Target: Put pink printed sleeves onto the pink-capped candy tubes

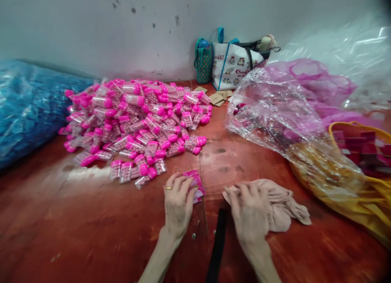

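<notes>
My left hand (178,201), with a ring on one finger, is curled over small pink printed cards (199,185) lying on the red tabletop. Its fingertips press on their left side and cover part of them. To the right, my right hand (250,209) has its bent fingers on a crumpled beige cloth (282,205), gripping its left part; a little motion blurs this hand. A black strap (217,246) hangs down between the two wrists. Beyond my left hand lies a big heap of small clear bottles with pink caps (146,120), filled with pink beads.
A blue plastic bag (33,107) bulges at the left. Against the wall stand a green bottle holder (203,63) and a white tote bag (230,65), with cardboard pieces (218,98) before them. Clear plastic wrap (275,107) and a yellow bag (363,205) holding dark pink packets fill the right.
</notes>
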Demonstrator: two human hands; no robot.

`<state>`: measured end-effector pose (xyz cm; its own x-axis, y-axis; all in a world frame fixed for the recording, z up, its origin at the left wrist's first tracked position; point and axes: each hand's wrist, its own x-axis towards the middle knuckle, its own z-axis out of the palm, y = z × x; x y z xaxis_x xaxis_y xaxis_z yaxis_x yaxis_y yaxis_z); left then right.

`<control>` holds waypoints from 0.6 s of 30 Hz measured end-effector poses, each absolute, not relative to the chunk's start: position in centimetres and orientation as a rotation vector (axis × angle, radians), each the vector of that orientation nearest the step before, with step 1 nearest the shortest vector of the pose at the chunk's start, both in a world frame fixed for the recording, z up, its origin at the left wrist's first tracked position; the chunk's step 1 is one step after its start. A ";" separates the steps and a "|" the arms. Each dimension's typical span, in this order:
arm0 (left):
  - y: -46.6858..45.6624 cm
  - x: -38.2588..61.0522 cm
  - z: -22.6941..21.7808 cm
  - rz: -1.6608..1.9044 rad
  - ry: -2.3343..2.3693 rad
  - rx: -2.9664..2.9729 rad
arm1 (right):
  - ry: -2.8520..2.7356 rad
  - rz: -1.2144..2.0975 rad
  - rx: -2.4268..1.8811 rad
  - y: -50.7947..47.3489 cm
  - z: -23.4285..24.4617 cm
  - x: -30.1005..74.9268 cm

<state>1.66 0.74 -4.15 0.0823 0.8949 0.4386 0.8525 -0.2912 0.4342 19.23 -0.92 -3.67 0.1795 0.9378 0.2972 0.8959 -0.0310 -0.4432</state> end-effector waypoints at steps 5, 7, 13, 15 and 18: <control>0.7 -1.3 -6.6 0.818 1.975 2.277 | -1.756 0.372 -1.731 0.5 -4.7 12.7; 0.4 -1.3 -7.4 0.831 1.973 2.252 | -1.612 0.519 -1.620 0.3 -5.8 11.9; 0.2 -1.1 -7.7 0.938 1.953 2.164 | -1.581 0.643 -1.497 -0.9 -7.4 12.6; 0.2 -1.2 -7.4 0.951 1.944 2.158 | -1.597 0.648 -1.485 -1.2 -7.3 12.7; 0.4 -1.1 -7.3 0.875 1.932 2.221 | -1.613 0.704 -1.467 -1.2 -7.1 12.5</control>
<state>-1.12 0.44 -7.31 0.0477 0.9290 0.3671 0.8887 -0.2072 0.4090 12.53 -1.19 -7.10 0.0211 0.9790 0.2026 0.5172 0.1628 -0.8403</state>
